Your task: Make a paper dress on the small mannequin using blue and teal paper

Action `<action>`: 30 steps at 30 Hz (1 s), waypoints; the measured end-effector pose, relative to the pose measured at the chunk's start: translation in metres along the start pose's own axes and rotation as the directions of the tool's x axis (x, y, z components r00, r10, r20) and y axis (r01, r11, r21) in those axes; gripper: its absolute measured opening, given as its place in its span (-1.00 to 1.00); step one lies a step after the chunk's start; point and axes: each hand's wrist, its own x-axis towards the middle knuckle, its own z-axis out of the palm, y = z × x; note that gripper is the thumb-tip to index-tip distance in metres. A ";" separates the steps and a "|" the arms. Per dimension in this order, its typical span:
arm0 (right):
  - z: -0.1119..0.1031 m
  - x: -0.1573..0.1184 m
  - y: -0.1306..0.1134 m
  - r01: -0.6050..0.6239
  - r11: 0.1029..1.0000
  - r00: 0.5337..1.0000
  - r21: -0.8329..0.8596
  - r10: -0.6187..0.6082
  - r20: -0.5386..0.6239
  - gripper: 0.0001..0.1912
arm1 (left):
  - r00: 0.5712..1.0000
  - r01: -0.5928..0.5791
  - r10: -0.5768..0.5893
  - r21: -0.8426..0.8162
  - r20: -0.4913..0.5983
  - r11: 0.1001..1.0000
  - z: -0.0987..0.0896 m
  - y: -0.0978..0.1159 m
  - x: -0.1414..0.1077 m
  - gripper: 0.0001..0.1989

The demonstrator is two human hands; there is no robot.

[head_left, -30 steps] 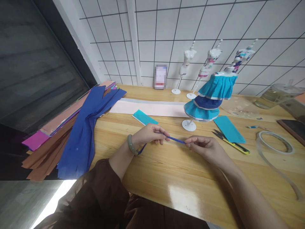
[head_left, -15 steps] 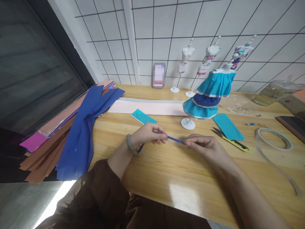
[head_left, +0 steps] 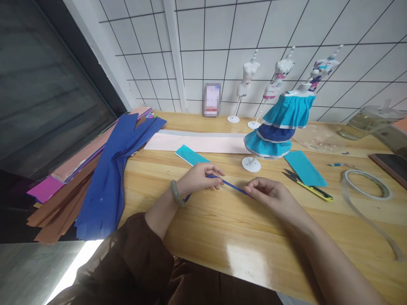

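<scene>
A narrow dark-blue strip (head_left: 233,186), thin like folded paper or cloth, is stretched between my two hands above the wooden table. My left hand (head_left: 203,178) pinches it, and its tail hangs behind the wrist, by a green bangle (head_left: 177,193). Thumb and fingers of my right hand (head_left: 270,192) are closed on the strip's other end. Just beyond my left hand lies a turquoise piece with a white edge (head_left: 190,155). Past my right hand stands a small dress form wearing a tiered turquoise-and-blue dress (head_left: 276,133).
Blue sheets (head_left: 108,169) and brown strips (head_left: 63,199) are piled at left. A long pale-pink strip (head_left: 197,143) lies behind. At right are scissors (head_left: 310,186), a turquoise piece (head_left: 305,168), a tape roll (head_left: 386,190) and a pitcher (head_left: 359,123). A phone (head_left: 212,99) leans on the wall.
More of the blue strip shows between my hands, and it slants down more steeply toward the right. My right fingers have shifted slightly along it; the left hand is nearly still.
</scene>
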 end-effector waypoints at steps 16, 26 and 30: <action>0.013 0.004 -0.005 0.009 0.998 0.967 -0.063 0.007 0.254 -0.61 | 0.993 -0.059 0.057 0.019 0.106 0.998 0.012 0.000 -0.002 -0.78; 0.014 0.004 -0.002 0.013 0.996 0.968 -0.087 0.009 0.252 -0.65 | 0.988 -0.137 0.111 0.276 0.107 0.951 0.011 -0.002 0.000 -0.78; 0.017 0.004 -0.002 0.039 0.994 0.961 -0.103 -0.009 0.277 -0.67 | 0.969 -0.245 0.197 0.448 0.152 0.860 0.017 -0.006 0.000 -0.65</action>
